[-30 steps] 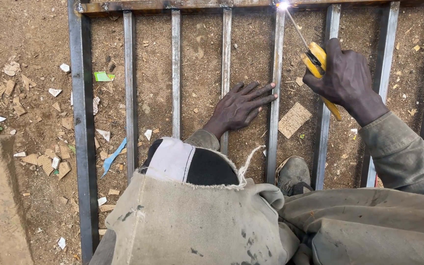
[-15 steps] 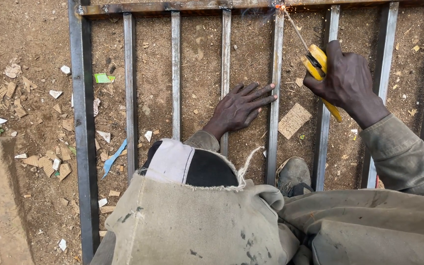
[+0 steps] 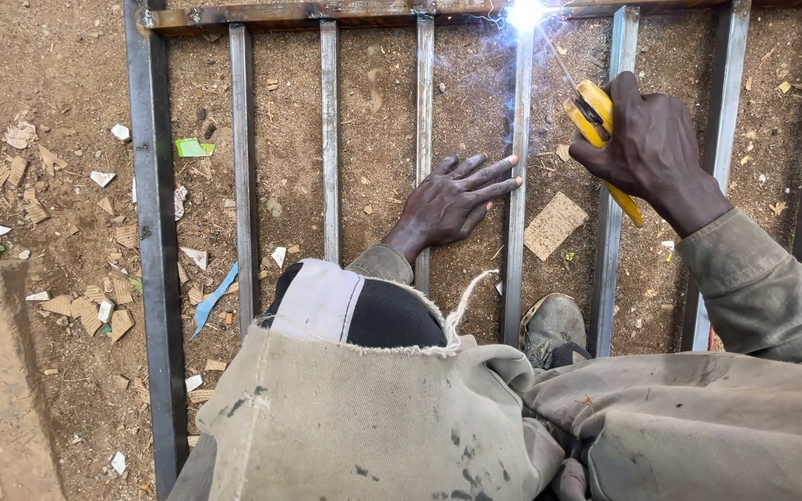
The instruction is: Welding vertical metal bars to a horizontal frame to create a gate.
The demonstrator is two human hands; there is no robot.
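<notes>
Welding a bar to the top rail of a steel grille on bare ground

Scanning from the left, I see dirt strewn with pale scraps and a small green scrap. Next comes the steel grille, lying flat on the ground with its upright bars running up to a top rail. My left hand lies palm down on the dirt between two bars, fingers spread, the fingertips touching the bar being welded to steady it. A square tan offcut lies just right of that bar. My right hand is closed around a yellow electrode holder, and the thin rod slants up to a bright arc where that bar meets the rail. My knee and a worn shoe sit at the lower edge, inside the frame.

The risks, as I judge them: the left fingers are bare and touching the very bar that takes the heat, so a long dwell could burn them. Sparks spraying from the arc could land on either bare hand or on the sleeve. If the left hand lifts, the bar may shift and set crooked. Holding the rod too steep or too close could make it stick to the joint.
</notes>
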